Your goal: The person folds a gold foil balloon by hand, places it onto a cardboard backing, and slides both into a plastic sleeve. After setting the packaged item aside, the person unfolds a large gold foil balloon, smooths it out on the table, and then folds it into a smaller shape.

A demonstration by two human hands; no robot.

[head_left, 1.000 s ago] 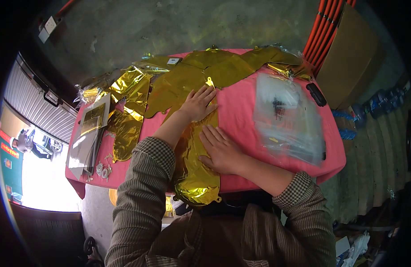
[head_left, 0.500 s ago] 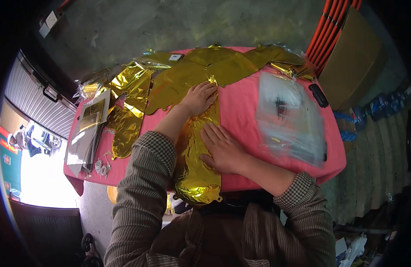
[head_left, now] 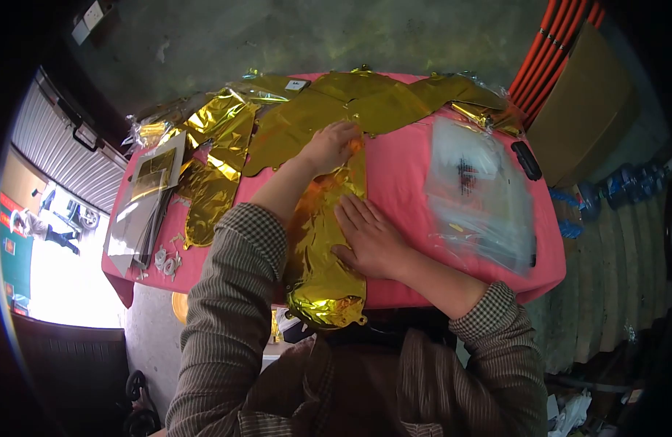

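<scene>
A flat gold foil balloon (head_left: 317,251) lies lengthwise on the pink tablecloth (head_left: 398,171), its shiny lower end hanging over the near edge. At its far end, my left hand (head_left: 331,148) has its fingers bent together on the foil, which hides the fingertips in part. My right hand (head_left: 372,239) rests flat and open on the balloon's right side, fingers stretched forward. More flat gold foil balloons (head_left: 314,109) spread across the back of the table, touching the far end of this one. Another crumpled gold balloon (head_left: 212,193) lies to the left.
Clear plastic bags (head_left: 470,197) are stacked at the right, beside a black object (head_left: 526,160). Sheets (head_left: 143,211) and small white rolls (head_left: 167,262) lie at the left. Past the table's right edge are a cardboard box (head_left: 587,102), orange pipes (head_left: 551,58) and large bottles (head_left: 620,186).
My left hand's fingers have gone from lying flat to bent, at the balloon's far end. My right hand stays flat on the foil. The whole view has shifted slightly.
</scene>
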